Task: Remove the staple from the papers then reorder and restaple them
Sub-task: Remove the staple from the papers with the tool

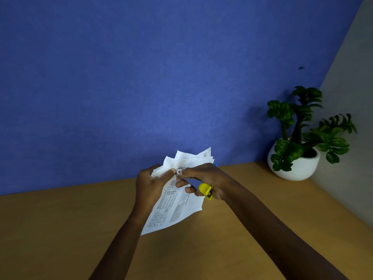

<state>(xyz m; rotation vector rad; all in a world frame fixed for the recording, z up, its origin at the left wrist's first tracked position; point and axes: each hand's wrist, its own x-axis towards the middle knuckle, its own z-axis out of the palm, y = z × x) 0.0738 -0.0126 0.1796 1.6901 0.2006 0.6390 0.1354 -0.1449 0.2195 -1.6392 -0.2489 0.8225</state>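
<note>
A bundle of printed white papers is held up above the wooden desk, its top sheets folded back. My left hand grips the bundle at its upper left corner. My right hand holds a yellow stapler whose metal tip points at that same corner, right by my left thumb. The staple itself is too small to make out. A bit of something blue shows behind my right hand.
A white round pot with a green plant stands at the desk's back right corner. A blue partition rises along the desk's back edge, and a grey wall closes the right side.
</note>
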